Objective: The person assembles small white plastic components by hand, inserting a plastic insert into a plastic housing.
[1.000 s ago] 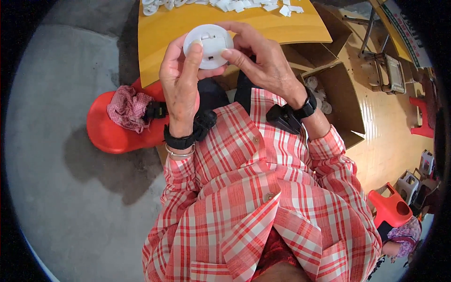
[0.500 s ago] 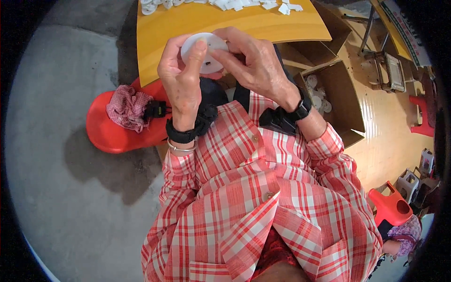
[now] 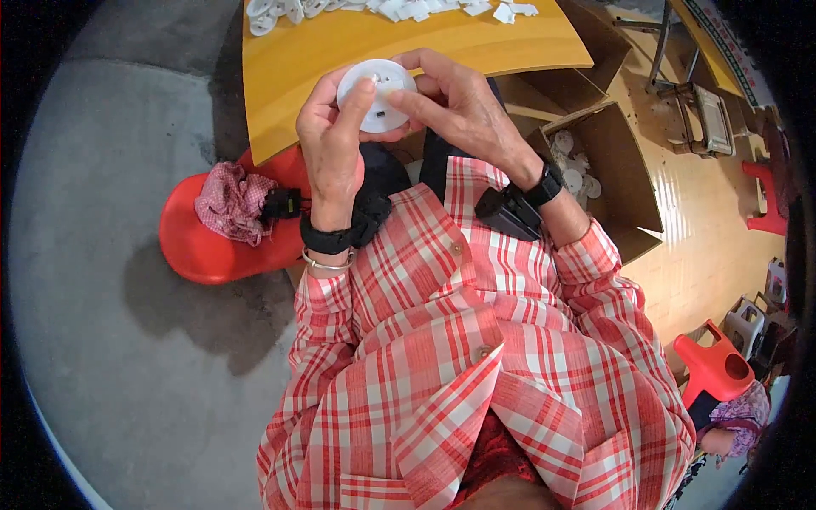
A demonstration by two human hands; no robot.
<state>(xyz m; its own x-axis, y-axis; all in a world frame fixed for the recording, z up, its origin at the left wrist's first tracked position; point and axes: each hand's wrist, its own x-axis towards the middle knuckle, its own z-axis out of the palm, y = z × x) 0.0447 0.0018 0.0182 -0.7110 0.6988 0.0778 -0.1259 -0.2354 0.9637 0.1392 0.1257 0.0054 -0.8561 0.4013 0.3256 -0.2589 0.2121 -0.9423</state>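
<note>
Between my two hands is a round white plastic disc with small holes and a dark rectangular slot. My left hand is closed on its left side, the thumb lying on the face and the fingers behind. From the right, my right hand grips the edge, its thumb resting on the face near the disc's middle. The disc is held up just in front of the yellow table's near edge, its face tilted toward me. What lies behind the disc is hidden.
Small white plastic parts lie along the far side of the yellow table. An open cardboard box with white round pieces stands at the right. On the left, a red stool holds a pink checked cloth.
The disc has shifted slightly right and its face is less covered. My right thumb has moved a little, and both hands still hold the disc.
</note>
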